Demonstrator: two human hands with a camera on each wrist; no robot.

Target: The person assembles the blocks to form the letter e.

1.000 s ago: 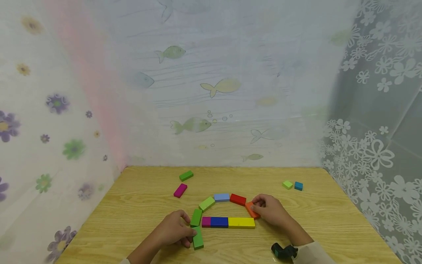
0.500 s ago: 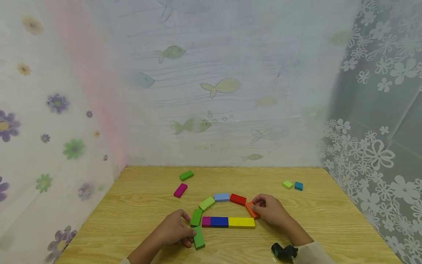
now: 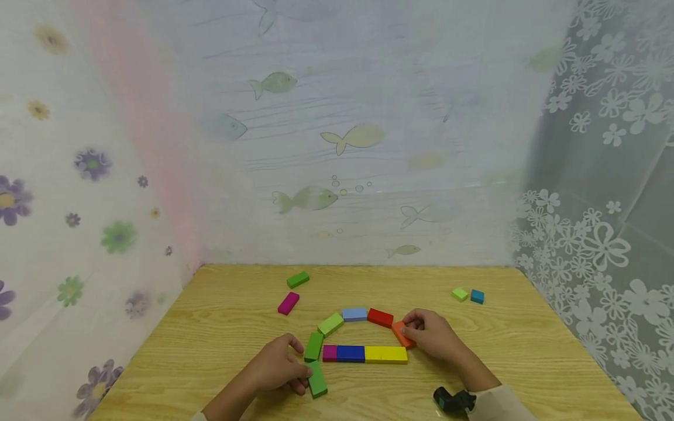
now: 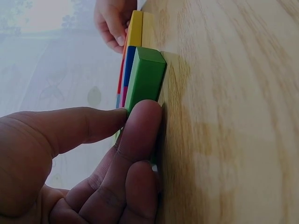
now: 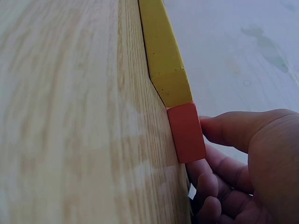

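Observation:
At the front left end of an arch of coloured blocks, my left hand [image 3: 278,365] has its thumb and a fingertip on a green block [image 3: 317,379]. The left wrist view shows that green block [image 4: 144,74] lying on the table between thumb and finger. On the arch's right side, my right hand [image 3: 430,334] pinches an orange block [image 3: 402,335]. Its end face, the orange block [image 5: 187,133], meets the yellow block [image 5: 163,42] in the right wrist view. Between the hands runs a straight row of magenta [image 3: 329,354], blue [image 3: 350,354] and yellow [image 3: 386,355] blocks.
The arch continues through another green block [image 3: 313,347], a lime block [image 3: 330,324], a light blue block [image 3: 354,315] and a red block [image 3: 380,317]. Loose green [image 3: 298,280] and magenta [image 3: 288,303] blocks lie back left; small lime [image 3: 460,294] and blue [image 3: 477,296] ones back right.
The near end of the front green block has swung slightly to the right under my left hand. My right hand keeps its place on the orange block.

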